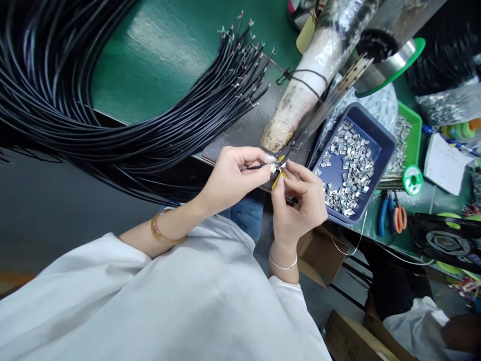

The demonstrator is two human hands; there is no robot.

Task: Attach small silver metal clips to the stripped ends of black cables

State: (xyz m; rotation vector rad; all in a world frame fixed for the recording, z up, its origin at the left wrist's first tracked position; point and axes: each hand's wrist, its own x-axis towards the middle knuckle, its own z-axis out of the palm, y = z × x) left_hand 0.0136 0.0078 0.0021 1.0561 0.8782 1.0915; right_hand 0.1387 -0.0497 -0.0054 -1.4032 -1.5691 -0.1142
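My left hand pinches a thin black cable close to its end, with white wrapping on the fingertips. Facing it, my right hand has its thumb and fingers closed at the cable's tip. What those fingers hold is too small to make out. A narrow yellow piece shows at the right fingertips; whether it is held or lies behind them I cannot tell. Both hands meet at the bench edge, below the lower end of a white wrapped tube. To the left lies a thick bundle of black cables with stripped ends.
Right of my hands stands a blue tray of small metal shells, with a green tray behind. Pliers, orange-handled cutters, a solder spool and a fan line the green bench. Another person's sleeve is lower right.
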